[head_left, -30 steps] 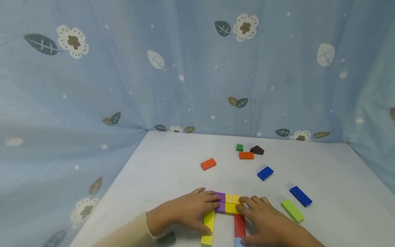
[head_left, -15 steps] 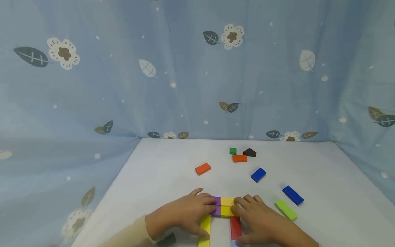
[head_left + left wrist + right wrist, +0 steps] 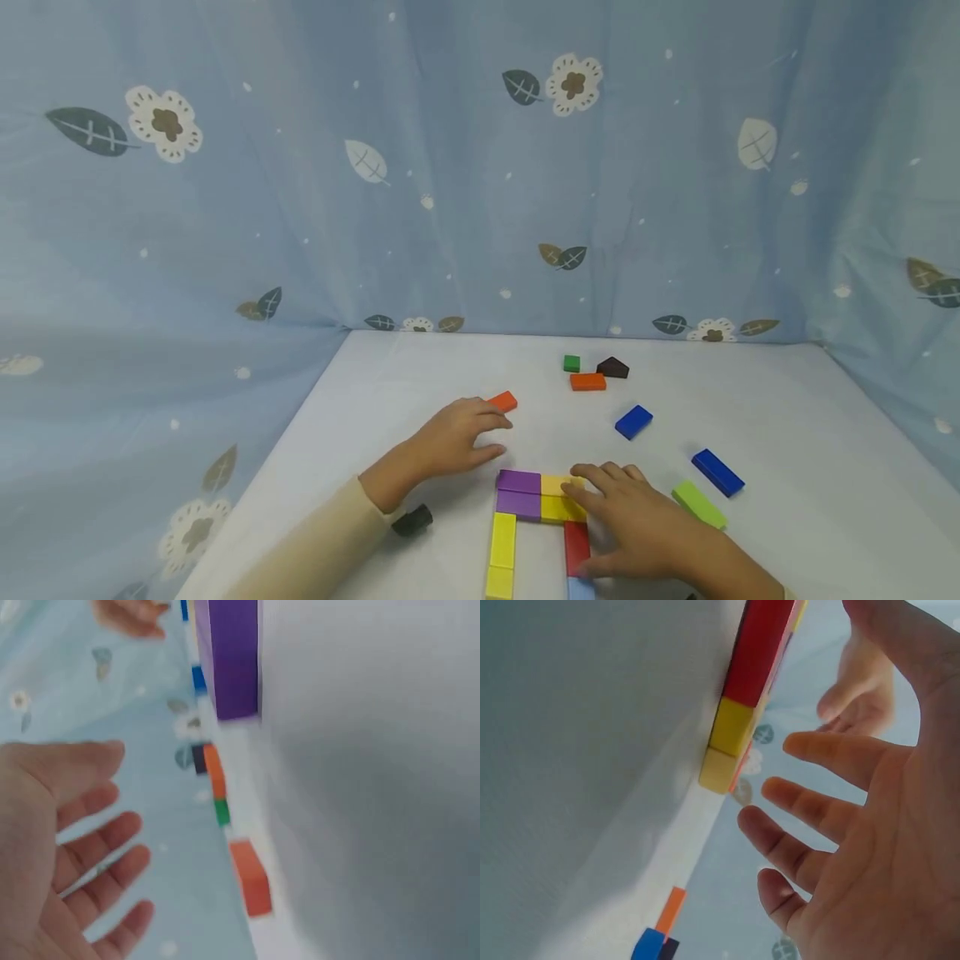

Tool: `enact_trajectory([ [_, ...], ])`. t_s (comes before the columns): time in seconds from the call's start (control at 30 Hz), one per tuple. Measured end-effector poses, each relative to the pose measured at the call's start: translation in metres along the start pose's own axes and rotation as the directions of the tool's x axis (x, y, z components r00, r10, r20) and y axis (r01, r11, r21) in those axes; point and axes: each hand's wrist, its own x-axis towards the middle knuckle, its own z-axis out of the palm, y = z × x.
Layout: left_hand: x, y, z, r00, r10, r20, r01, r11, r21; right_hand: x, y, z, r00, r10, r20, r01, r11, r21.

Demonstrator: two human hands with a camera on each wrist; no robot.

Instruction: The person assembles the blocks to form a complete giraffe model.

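Observation:
My left hand [image 3: 453, 437] holds nothing; its fingers are spread beside an orange block [image 3: 505, 402], which it partly covers in the head view. In the left wrist view the orange block [image 3: 250, 877] lies beyond the fingertips. Two purple blocks [image 3: 519, 504], a pale yellow block [image 3: 556, 483] and a yellow block [image 3: 561, 508] form the top of a block frame. Yellow blocks [image 3: 503, 542] make its left side; a red block [image 3: 577, 546] and a light blue block [image 3: 581, 588] make its right. Over that right corner my right hand [image 3: 637, 529] hovers with spread fingers, its palm bare.
To the right lie a lime green block [image 3: 699, 505] and two blue blocks [image 3: 717, 472]. Farther back are another orange block [image 3: 588, 382], a small green block [image 3: 572, 363] and a dark triangular block [image 3: 613, 367]. A patterned blue curtain [image 3: 465, 167] bounds the white table.
My left hand has left the frame's left corner and moved back to the orange block, uncovering the purple blocks. The right hand stays near the right corner. The head view has shifted slightly.

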Motion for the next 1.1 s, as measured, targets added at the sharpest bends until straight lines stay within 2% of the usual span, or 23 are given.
enact_trajectory([
  [0.13,0.011,-0.022,0.005,0.993,-0.115,0.008,0.116,0.993,-0.031,0.002,0.003,0.002,1.0,0.01,0.027,-0.011,0.999,0.041],
  [0.3,0.021,-0.036,0.012,0.968,-0.244,0.053,0.249,0.961,-0.121,0.003,0.004,0.006,0.999,0.01,0.04,-0.012,0.999,0.043],
  [0.47,0.026,-0.046,0.019,0.962,-0.266,0.053,0.271,0.955,-0.122,0.003,0.005,0.005,0.999,0.009,0.033,-0.01,1.0,0.025],
  [0.6,0.029,-0.048,0.022,0.96,-0.275,0.05,0.279,0.953,-0.119,0.004,0.005,0.004,0.999,0.001,0.032,-0.003,0.999,0.032],
  [0.7,0.028,-0.041,0.022,0.971,-0.233,0.062,0.238,0.965,-0.108,0.005,0.005,0.005,0.999,-0.002,0.033,0.001,0.999,0.04],
  [0.83,0.023,-0.025,0.022,0.989,-0.104,0.108,0.114,0.99,-0.088,0.006,0.01,0.003,1.0,0.005,0.017,-0.005,0.999,0.044],
  [0.97,0.013,-0.01,0.02,0.989,0.004,0.149,0.011,0.995,-0.099,0.008,0.018,-0.001,0.999,0.047,-0.014,-0.046,0.998,0.048],
  [1.1,0.001,0.002,0.015,0.979,0.098,0.178,-0.075,0.989,-0.13,0.008,0.032,-0.008,0.992,0.112,-0.061,-0.11,0.993,0.043],
])
